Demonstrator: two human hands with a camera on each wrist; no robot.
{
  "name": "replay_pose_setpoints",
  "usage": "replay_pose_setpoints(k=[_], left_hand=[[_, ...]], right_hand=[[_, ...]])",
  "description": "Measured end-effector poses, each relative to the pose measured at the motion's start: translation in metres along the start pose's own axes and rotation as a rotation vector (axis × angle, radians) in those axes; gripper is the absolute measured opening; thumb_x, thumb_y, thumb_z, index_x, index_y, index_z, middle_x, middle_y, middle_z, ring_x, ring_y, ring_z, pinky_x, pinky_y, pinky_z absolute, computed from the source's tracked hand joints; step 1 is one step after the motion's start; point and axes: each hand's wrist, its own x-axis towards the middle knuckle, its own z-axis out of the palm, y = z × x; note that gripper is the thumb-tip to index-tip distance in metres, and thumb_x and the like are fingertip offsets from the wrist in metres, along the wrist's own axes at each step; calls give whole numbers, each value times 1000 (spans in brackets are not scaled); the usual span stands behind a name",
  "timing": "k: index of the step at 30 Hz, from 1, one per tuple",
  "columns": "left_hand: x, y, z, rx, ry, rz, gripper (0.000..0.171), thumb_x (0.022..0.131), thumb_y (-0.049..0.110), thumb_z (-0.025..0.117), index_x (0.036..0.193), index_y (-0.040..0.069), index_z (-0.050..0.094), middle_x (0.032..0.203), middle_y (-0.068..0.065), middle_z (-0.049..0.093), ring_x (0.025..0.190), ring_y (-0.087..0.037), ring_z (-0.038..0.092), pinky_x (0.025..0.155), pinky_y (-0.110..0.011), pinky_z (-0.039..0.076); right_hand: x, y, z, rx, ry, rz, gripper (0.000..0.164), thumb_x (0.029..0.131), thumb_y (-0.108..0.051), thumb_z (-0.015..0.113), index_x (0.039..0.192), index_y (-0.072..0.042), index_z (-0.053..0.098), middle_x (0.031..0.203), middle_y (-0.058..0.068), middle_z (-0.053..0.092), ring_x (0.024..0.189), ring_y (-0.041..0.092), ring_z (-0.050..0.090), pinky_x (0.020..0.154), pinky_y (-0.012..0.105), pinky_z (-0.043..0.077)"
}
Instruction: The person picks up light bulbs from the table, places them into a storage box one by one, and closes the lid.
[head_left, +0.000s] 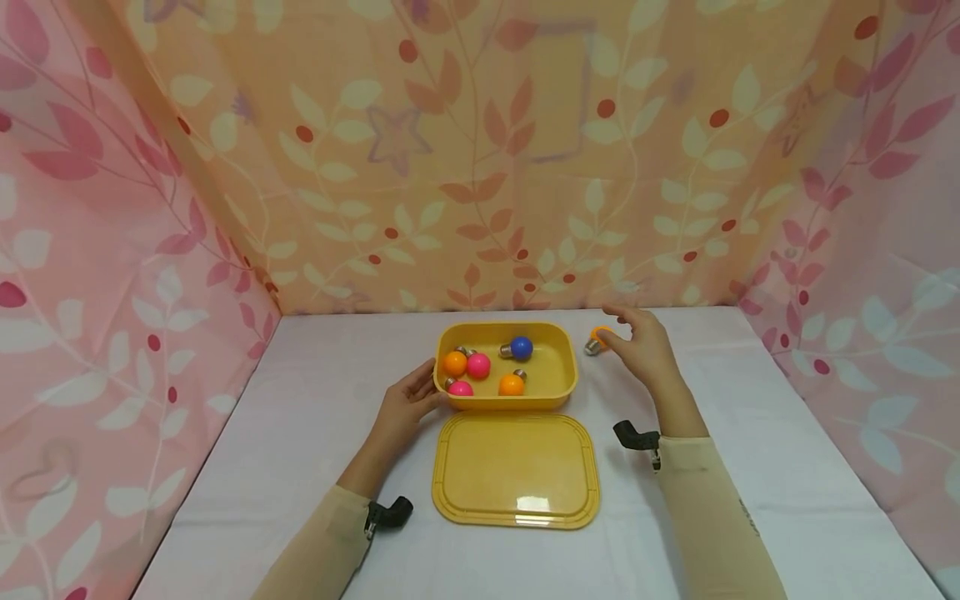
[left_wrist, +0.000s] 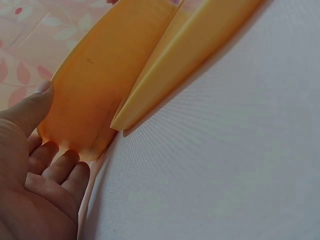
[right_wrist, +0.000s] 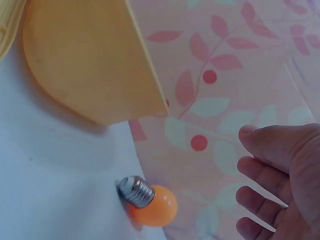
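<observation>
A yellow plastic box (head_left: pixel 566 371) with several small light bulbs inside stands mid-table. Among them are a blue bulb (head_left: pixel 522 348), a pink bulb (head_left: pixel 478 366) and an orange bulb (head_left: pixel 512 384). My left hand (head_left: pixel 405 406) touches the box's left end; in the left wrist view its thumb and fingertips rest along the box wall (left_wrist: pixel 100 75). To the right of the box, one more orange bulb (right_wrist: pixel 159 207) with a silver screw base lies on the tablecloth. My right hand (head_left: pixel 642 343) is over and beside that bulb, fingers spread and holding nothing.
A yellow lid (head_left: pixel 516 467) lies flat in front of the box, close to its near wall. White cloth (head_left: pixel 300 450) covers the table. Floral curtains (head_left: pixel 480 167) hang at the back and both sides. Each wrist wears a small black camera (head_left: pixel 636 436).
</observation>
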Motion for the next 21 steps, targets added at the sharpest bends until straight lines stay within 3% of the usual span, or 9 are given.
replay_pose_setpoints(k=[5, 14, 21], left_hand=[[-1, -1, 0, 0, 9, 5, 67, 94, 18, 77, 155, 20, 48, 154, -4, 53, 139, -20, 53, 103, -22, 50], [0, -2, 0, -8, 0, 4, 69, 93, 18, 77, 155, 18, 47, 155, -6, 52, 139, -20, 53, 102, -21, 51], [-1, 1, 1, -7, 1, 2, 70, 93, 18, 78, 156, 19, 46, 155, -6, 51, 140, -21, 52, 102, -21, 51]], right_hand=[[1, 13, 2, -8, -16, 69, 52, 94, -21, 76, 142, -7, 60, 135, 19, 63, 120, 40, 54, 102, 61, 47], [2, 42, 13, 66, -46, 112, 55, 96, -16, 73, 146, -4, 54, 146, 22, 55, 125, 44, 53, 107, 62, 44], [0, 59, 26, 113, -100, 195, 63, 99, -25, 70, 155, -9, 45, 155, 21, 47, 132, 44, 48, 114, 64, 38]])
